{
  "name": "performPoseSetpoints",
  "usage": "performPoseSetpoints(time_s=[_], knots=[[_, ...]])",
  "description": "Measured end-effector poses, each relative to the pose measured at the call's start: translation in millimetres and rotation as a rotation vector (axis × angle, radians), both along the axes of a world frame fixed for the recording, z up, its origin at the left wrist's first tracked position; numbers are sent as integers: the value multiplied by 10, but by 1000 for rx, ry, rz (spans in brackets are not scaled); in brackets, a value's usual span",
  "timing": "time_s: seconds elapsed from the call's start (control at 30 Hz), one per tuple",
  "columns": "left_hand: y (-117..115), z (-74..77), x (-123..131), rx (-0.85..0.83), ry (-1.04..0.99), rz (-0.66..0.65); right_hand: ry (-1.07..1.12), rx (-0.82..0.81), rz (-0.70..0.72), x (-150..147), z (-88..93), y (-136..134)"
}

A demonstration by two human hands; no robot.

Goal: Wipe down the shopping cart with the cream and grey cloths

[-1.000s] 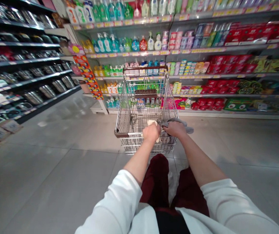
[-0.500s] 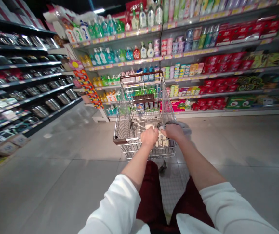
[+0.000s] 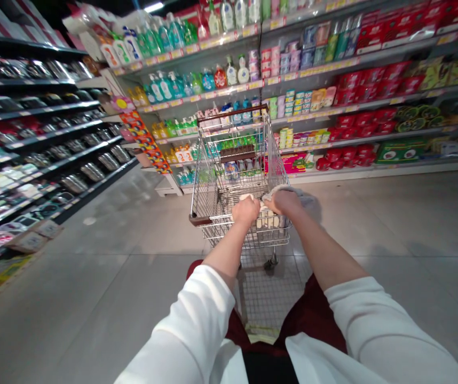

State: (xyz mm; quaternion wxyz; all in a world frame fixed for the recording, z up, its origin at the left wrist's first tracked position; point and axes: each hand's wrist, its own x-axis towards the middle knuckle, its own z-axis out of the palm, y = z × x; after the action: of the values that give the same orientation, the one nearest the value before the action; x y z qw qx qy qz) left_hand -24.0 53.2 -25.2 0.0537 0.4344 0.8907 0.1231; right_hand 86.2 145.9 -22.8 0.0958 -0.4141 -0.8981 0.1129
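Note:
A wire shopping cart (image 3: 205, 192) stands in front of me. My left hand (image 3: 246, 211) is closed around the cart's handle bar (image 3: 221, 217), right of its brown end piece. Close beside it, my right hand (image 3: 285, 203) is closed on a grey cloth (image 3: 307, 198), which bunches over the handle's right end. Whether those fingers also wrap the bar is hidden. Several pale blocky items (image 3: 269, 222) show through the wires below my hands; what they are I cannot make out.
Ahead, a shelf unit (image 3: 313, 113) carries pump bottles, tins and red boxes. An orange patterned strip (image 3: 144, 141) covers its left end. Metal pots (image 3: 74, 183) line dark shelves on the left. A grey tiled floor (image 3: 93, 298) stretches around the cart, with its wheel (image 3: 271, 262) near my legs.
The cart and my hands have moved forward, closer to the shelves. My legs have shifted in a step. Both hands keep their hold.

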Motion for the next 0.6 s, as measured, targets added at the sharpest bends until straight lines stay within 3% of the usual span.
performPoseSetpoints(time_s=[0.1,0.37,0.43,0.5,0.6], knots=[[-36,-13,58,10,2,-19,-161,40,9,75,24,-52],[-237,-79,171,116,-115,-118,-244,106,-21,362,51,-251],[-300,-89,143,197,-312,-178,-262,106,-35,464,40,-284],[-372,-67,70,339,-659,-203,-264,105,-52,583,24,-300],[-511,85,-131,568,-1167,-188,-241,101,-83,782,8,-288]])
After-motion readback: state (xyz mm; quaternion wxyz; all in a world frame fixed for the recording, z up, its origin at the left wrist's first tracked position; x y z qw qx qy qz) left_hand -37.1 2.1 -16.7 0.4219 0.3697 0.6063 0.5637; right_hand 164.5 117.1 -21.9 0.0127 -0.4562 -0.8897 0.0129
